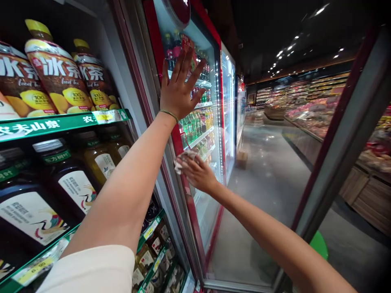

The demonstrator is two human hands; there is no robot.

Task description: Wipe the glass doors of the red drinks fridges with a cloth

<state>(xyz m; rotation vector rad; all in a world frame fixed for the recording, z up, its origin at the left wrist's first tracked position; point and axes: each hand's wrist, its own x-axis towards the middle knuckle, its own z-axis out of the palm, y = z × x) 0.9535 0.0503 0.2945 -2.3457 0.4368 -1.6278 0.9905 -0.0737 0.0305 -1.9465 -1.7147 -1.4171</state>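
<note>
- The crumpled cloth (179,162) is being held beneath the fingers of the right hand (200,175), seemingly against the glass door (330,134) near its inner frame.
- Light, soft, limp handling is being suggested by its folds; a sure hold is probably being offered by the bunched middle, with slipping being risked at the loose edge.
- The left hand (179,95) is being kept open and empty, its fingers being spread higher up, apparently on the glass, which is likely stiff and slippery.
- Iced tea bottles (62,81) are being carried on the green-edged shelf (65,124) alongside.
- Beyond the pane, bottled drinks are being displayed in a red-framed refrigerator (210,22).
- Farther off, a glossy floor (262,162) is being flanked by display bins (317,118) and lit by ceiling lamps (285,49).
</note>
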